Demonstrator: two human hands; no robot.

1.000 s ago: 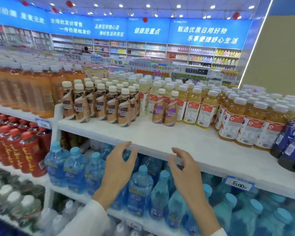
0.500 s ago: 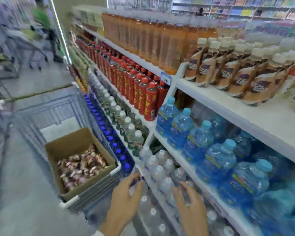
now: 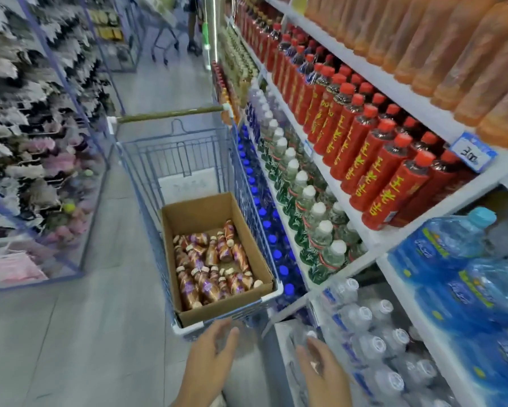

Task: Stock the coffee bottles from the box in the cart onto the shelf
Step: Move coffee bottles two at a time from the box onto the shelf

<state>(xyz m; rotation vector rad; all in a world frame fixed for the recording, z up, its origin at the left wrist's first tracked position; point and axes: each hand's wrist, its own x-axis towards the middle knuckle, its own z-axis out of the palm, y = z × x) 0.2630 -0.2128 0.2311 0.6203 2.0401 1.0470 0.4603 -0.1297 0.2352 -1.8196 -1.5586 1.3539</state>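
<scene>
An open cardboard box (image 3: 198, 212) sits in a blue wire shopping cart (image 3: 147, 168) in the aisle. Several brown coffee bottles (image 3: 214, 265) with white caps lie loose on the box floor. My left hand (image 3: 210, 359) hovers just below the cart's near rim, fingers relaxed and empty. My right hand (image 3: 324, 371) is beside it, in front of the low shelf of clear water bottles, also relaxed and holding nothing. The shelf row of coffee bottles is out of view.
The shelving (image 3: 361, 230) runs along the right, with red-capped bottles (image 3: 373, 160), green bottles (image 3: 311, 218), blue water jugs (image 3: 464, 259) and orange drinks (image 3: 452, 54). A glass display case (image 3: 35, 160) stands on the left. Another cart and a person's legs (image 3: 192, 27) are far down the aisle.
My view has swung left and down from the coffee shelf to the cart and box. Both hands have dropped from the shelf edge to near the cart's rim, still empty.
</scene>
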